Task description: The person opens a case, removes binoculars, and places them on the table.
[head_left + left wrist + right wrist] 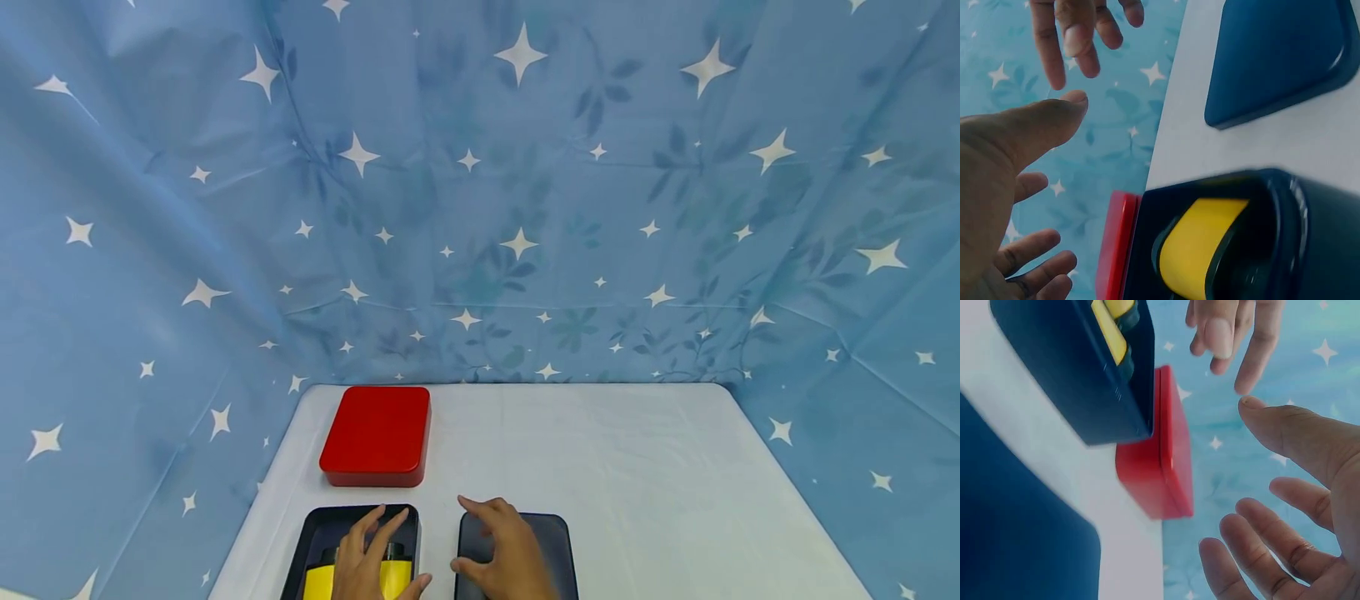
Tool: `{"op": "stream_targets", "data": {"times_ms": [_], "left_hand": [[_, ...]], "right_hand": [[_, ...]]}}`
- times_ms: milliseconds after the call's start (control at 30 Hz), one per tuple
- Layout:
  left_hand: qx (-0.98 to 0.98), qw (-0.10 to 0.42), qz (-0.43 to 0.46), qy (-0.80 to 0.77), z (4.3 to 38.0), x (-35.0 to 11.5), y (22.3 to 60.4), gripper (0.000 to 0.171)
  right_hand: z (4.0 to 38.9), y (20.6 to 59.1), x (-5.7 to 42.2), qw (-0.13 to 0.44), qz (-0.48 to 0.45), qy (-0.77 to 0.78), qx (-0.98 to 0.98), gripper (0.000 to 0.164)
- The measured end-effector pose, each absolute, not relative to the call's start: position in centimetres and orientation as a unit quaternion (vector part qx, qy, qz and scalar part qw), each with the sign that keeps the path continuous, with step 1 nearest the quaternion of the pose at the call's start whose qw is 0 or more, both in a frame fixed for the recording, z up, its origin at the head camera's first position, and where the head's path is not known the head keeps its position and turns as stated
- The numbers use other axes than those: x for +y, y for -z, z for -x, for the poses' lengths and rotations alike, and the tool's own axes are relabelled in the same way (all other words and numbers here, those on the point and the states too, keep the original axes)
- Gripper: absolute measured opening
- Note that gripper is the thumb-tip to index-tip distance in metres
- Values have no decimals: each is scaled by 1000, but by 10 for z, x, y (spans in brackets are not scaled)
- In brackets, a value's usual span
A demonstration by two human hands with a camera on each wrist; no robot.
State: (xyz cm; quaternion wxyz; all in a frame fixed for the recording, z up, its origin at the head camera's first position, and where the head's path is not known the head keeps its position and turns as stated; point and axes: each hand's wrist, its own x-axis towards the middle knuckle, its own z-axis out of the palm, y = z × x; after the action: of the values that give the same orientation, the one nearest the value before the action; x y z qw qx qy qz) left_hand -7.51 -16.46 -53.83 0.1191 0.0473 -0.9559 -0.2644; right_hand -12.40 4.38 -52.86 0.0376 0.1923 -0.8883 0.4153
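My left hand (362,567) is above an open navy box (324,521), its fingers spread and slightly bent, holding nothing. Inside the box lie two yellow objects (396,577) with black cap-like ends; my hand hides part of them in the head view, and their kind is unclear. To the right, my right hand (506,554) is over a flat navy lid (551,546), thumb and fingers apart with nothing between them. Both wrist views show the hands raised clear of the box and the lid (1279,62).
A closed red box (378,433) stands behind the navy box, at the table's left side. White cloth covers the table (637,492). Blue star-patterned curtains (517,192) surround its back and sides.
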Motion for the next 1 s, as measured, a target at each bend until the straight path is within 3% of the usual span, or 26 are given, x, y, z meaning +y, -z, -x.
{"op": "stream_targets", "data": {"times_ms": [333,1000], "left_hand": [[-953,151,-61,255,70,-184,541,76],[-964,103,-71,235,53,-226,538,81]], "right_hand": [[120,518,10,2,-197,-415,-888,73],[113,524,-31,-41,-226,-370,-900,82]]}}
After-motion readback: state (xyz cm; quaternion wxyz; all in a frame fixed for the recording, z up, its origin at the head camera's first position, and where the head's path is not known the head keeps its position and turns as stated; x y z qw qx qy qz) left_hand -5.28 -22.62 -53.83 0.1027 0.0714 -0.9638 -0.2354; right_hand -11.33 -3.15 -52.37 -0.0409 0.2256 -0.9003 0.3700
